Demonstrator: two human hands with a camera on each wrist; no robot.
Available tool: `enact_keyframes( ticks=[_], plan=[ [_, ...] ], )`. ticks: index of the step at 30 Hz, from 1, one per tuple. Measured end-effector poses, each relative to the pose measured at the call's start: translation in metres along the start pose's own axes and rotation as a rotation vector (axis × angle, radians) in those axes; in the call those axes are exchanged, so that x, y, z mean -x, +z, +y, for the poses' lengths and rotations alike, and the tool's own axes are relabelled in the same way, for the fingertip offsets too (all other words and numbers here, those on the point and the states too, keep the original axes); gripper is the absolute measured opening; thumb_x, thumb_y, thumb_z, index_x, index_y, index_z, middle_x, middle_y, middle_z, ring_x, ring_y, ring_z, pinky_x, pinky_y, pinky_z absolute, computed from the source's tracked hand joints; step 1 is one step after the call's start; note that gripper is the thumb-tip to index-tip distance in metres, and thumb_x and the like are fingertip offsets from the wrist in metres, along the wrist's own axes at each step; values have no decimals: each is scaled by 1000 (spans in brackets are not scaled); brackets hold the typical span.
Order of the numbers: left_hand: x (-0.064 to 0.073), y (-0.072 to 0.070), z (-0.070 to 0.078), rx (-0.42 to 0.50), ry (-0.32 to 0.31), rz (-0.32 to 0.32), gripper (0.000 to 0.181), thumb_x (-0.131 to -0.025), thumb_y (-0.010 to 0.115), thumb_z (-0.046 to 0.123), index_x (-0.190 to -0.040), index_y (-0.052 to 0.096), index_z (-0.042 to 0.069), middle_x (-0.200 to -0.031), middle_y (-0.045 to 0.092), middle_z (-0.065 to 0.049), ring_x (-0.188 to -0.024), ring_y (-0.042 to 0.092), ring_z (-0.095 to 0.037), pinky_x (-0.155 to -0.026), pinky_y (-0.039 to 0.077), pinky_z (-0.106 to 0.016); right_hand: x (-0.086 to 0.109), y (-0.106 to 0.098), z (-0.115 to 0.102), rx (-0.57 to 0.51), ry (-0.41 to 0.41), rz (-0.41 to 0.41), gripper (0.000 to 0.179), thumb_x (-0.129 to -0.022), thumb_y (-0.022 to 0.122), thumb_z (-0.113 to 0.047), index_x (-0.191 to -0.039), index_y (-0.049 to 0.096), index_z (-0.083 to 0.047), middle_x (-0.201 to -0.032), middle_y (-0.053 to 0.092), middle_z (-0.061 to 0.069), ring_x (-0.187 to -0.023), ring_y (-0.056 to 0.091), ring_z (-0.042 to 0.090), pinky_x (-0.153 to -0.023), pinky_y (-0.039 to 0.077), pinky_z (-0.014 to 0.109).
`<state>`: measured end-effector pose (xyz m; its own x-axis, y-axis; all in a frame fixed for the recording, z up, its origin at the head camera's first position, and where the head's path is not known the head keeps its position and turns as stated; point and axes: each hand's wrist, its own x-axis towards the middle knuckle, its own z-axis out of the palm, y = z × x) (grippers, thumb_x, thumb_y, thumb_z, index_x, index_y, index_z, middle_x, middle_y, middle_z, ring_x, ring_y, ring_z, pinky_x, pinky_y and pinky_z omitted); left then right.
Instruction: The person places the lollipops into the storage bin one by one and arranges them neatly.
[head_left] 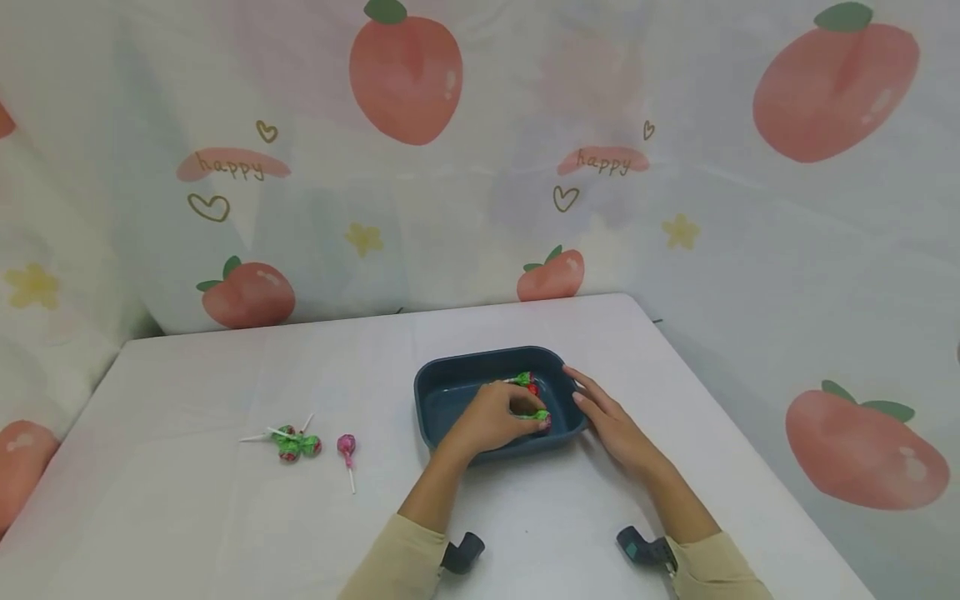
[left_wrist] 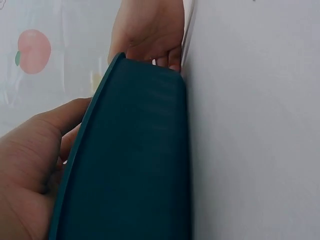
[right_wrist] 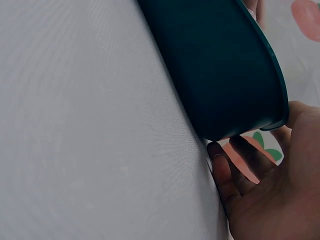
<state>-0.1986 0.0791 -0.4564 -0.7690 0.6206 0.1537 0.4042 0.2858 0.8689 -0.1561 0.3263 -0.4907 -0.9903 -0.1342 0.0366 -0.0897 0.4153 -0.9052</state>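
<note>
A dark teal tray [head_left: 442, 450] stands on the white table. My left hand [head_left: 491, 417] reaches over its near rim, thumb and fingers around a lollipop [head_left: 543, 417] with a green and pink wrapper, low inside the tray. Just behind it lie further lollipops [head_left: 525, 379] in green and red, partly covered by the hand. At the tray's right end, my right hand [head_left: 618, 429] rests its extended fingers against the rim and outer wall. The right wrist view shows its fingertips [right_wrist: 218, 150] at the tray's lower corner. The left wrist view shows mostly the tray's outer side [left_wrist: 130, 150].
Left of the tray, several green-wrapped lollipops [head_left: 288, 444] lie in a cluster with white sticks. A single pink lollipop [head_left: 346, 446] lies between them and the tray. A fruit-patterned cloth [head_left: 472, 208] hangs behind the table [head_left: 187, 517].
</note>
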Motion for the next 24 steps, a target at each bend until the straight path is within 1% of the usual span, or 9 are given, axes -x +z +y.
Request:
enact_keyframes(
  ticks=[5, 12, 18, 24],
  plan=[
    [-3, 4, 6, 22, -9, 9, 12, -91, 82, 18, -101, 80, 12, -84, 73, 11, -83, 67, -5, -74, 55, -25, -1, 0, -1, -18, -4, -5, 51, -113, 40, -41, -162, 34, -30, -168, 25, 10, -152, 22, 39, -116, 23, 63],
    [-2, 9, 9, -6, -97, 5, 10, -91, 81, 15, -100, 81, 11, -87, 72, 10, -82, 65, -6, -70, 55, -26, -1, 1, -1, -16, -16, -7, 51, -113, 40, -42, -163, 34, -30, -169, 25, 8, -153, 22, 39, -117, 23, 62],
    [-3, 12, 9, -14, -103, 2, 9, -90, 82, 13, -98, 81, 8, -86, 73, 7, -81, 66, -7, -69, 55, -27, -2, 0, -1, -11, -14, -2, 52, -113, 40, -41, -163, 34, -28, -168, 25, 9, -152, 22, 40, -117, 21, 63],
    [-3, 13, 6, -1, -105, -11, 12, -90, 81, 11, -101, 80, 7, -89, 74, 6, -84, 67, -7, -73, 56, -27, -1, 0, 0, -1, -10, 1, 52, -113, 40, -42, -163, 33, -27, -168, 25, 11, -152, 23, 42, -116, 22, 64]
  ],
)
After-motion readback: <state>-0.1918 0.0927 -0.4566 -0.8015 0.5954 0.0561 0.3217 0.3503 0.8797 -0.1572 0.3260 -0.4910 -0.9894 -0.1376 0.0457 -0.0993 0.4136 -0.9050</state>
